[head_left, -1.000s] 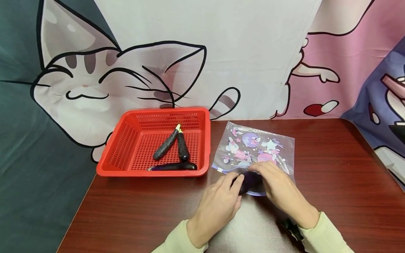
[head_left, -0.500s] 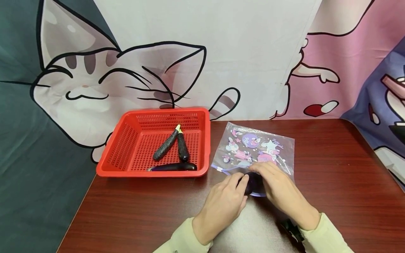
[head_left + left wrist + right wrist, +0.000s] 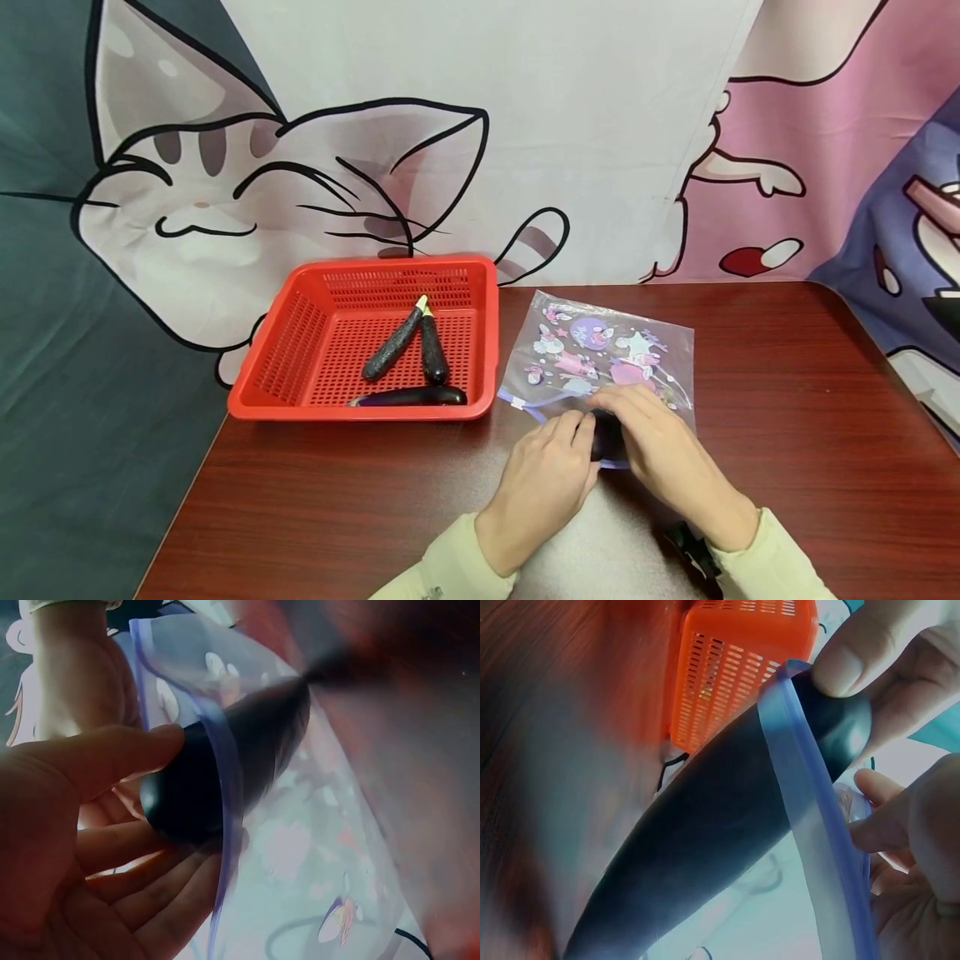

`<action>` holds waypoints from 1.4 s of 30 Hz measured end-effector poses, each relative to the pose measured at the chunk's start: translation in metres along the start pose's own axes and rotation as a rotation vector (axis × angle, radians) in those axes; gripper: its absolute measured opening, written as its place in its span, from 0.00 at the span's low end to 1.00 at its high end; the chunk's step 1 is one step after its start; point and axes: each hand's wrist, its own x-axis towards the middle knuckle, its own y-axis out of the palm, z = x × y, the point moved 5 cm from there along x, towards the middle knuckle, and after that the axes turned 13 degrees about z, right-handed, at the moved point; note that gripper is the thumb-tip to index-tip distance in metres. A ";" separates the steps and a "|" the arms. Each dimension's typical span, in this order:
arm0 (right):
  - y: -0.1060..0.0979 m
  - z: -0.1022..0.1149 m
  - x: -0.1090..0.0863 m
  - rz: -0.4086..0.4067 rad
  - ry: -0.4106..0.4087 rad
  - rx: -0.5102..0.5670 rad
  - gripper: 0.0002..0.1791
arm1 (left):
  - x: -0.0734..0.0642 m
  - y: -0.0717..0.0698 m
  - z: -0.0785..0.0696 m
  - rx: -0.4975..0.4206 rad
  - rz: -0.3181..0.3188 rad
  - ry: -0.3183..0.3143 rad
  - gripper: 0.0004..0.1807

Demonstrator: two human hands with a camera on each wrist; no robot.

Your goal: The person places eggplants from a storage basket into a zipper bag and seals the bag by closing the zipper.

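Note:
A dark purple eggplant (image 3: 180, 787) lies mostly inside a clear zip bag (image 3: 543, 358) printed with cartoon figures, its rounded end sticking out past the purple zip edge (image 3: 231, 772). My left hand (image 3: 542, 483) grips that end, thumb on one side and fingers underneath. Beside it, my right hand (image 3: 667, 450) holds the bag's mouth, with thumb and finger at the zip strip in the right wrist view. In the head view the eggplant shows only as a dark patch between the two hands.
A red plastic basket (image 3: 489, 333) stands left of the bag. In it lie a glossy eggplant (image 3: 412, 396) and two dark long vegetables (image 3: 393, 343) with pale stem ends. The brown table (image 3: 795, 400) meets a cartoon-printed cloth (image 3: 600, 150) at the back.
My left hand has moved right toward my right hand, pushing the eggplant farther into the bag. The bag has shifted slightly left; the right hand has hardly moved.

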 end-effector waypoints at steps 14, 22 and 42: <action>-0.003 0.010 0.002 -0.032 -0.019 0.012 0.24 | 0.008 0.016 -0.007 0.051 -0.032 -0.066 0.31; -0.004 0.012 0.004 -0.040 -0.017 0.023 0.24 | 0.014 0.023 -0.012 0.120 -0.070 -0.092 0.16; -0.006 0.009 0.001 -0.059 0.002 0.024 0.25 | 0.006 0.006 -0.018 0.030 -0.049 -0.043 0.05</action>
